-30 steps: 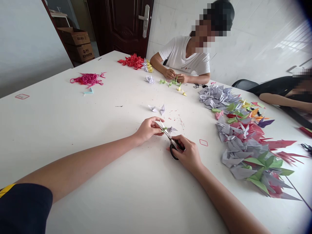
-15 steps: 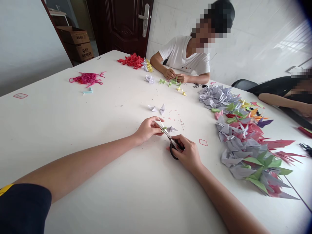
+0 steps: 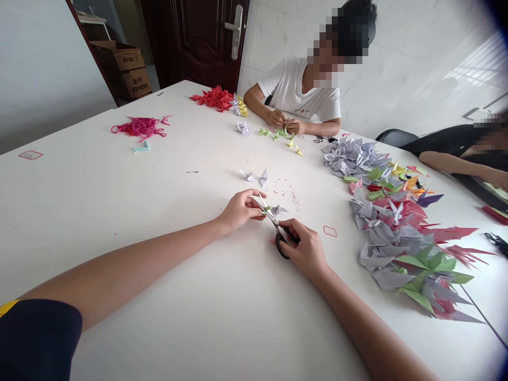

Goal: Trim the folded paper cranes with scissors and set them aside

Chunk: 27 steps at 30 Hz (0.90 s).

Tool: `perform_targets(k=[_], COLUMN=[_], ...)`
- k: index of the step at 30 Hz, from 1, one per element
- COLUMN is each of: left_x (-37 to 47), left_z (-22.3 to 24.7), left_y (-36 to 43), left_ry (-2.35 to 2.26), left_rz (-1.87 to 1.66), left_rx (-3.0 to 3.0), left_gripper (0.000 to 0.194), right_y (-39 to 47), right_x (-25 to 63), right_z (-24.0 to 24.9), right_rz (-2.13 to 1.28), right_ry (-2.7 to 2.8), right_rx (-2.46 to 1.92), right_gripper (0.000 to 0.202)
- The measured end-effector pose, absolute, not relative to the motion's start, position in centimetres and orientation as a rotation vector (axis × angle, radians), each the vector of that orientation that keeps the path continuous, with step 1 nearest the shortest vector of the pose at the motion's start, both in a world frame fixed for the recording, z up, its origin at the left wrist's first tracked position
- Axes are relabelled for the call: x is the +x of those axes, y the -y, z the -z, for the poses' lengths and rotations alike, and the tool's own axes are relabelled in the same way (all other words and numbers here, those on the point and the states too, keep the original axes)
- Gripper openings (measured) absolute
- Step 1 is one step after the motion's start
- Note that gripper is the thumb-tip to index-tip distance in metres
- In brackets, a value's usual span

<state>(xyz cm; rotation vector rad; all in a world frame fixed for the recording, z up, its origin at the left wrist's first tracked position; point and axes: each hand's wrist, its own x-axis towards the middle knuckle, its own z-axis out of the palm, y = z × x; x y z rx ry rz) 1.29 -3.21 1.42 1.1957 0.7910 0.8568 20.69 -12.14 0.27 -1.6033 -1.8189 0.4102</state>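
Black-handled scissors (image 3: 283, 239) are in my right hand (image 3: 307, 251), with the blades slightly parted and pointing up and left. My left hand (image 3: 239, 211) pinches a small green paper piece (image 3: 266, 210), which lies at the blades. Just beyond the scissors rests a pale grey folded paper crane (image 3: 279, 209). Two more pale cranes, one on the left (image 3: 248, 175) and one on the right (image 3: 264, 178), sit a little farther off on the white table (image 3: 166, 296).
Mixed paper cranes (image 3: 413, 227) are heaped along the right. Farther back are red cranes (image 3: 214, 98) and pink strings (image 3: 141, 127). A person in a white shirt (image 3: 301, 87) handles green pieces across the table; another person's arm (image 3: 452, 160) is at the right edge.
My hands and the scissors look almost unchanged. The person at the right edge has moved a hand, and a pale green piece now shows beneath it.
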Motion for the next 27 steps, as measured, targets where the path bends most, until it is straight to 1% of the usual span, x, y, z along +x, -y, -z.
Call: perform_targets(k=[27], left_x=[1.35], left_z=[-1.45], left_y=[3.21], left_ry=[-0.795], left_rz=[-0.849], left_rx=[1.213], left_gripper=[0.035], right_y=[12.12], right_x=[20.85], right_z=[-0.08], right_rz=[-0.428], right_ry=[1.803], right_rx=[-1.633], right_gripper=[0.026])
